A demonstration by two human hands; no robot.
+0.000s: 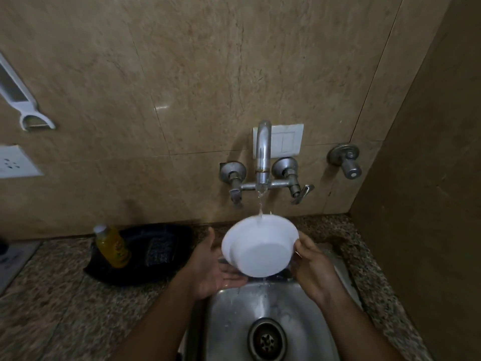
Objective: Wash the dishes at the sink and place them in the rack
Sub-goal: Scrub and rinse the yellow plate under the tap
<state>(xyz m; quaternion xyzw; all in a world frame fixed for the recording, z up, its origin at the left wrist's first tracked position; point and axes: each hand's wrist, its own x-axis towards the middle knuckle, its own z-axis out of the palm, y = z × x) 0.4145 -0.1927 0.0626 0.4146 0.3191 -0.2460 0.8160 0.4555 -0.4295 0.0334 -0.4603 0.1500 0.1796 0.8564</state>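
Observation:
A white bowl is held tilted over the steel sink, its underside facing me. Water runs from the wall tap onto the bowl's far rim and drips off its lower edge into the sink. My right hand grips the bowl's rim on the right side. My left hand is open, palm up, beside and just under the bowl's left edge; its fingertips reach below the bowl, and I cannot tell whether they touch it.
A yellow dish-soap bottle and a dark scrub pad lie in a black tray on the speckled counter left of the sink. The sink drain is below. A side wall closes in on the right.

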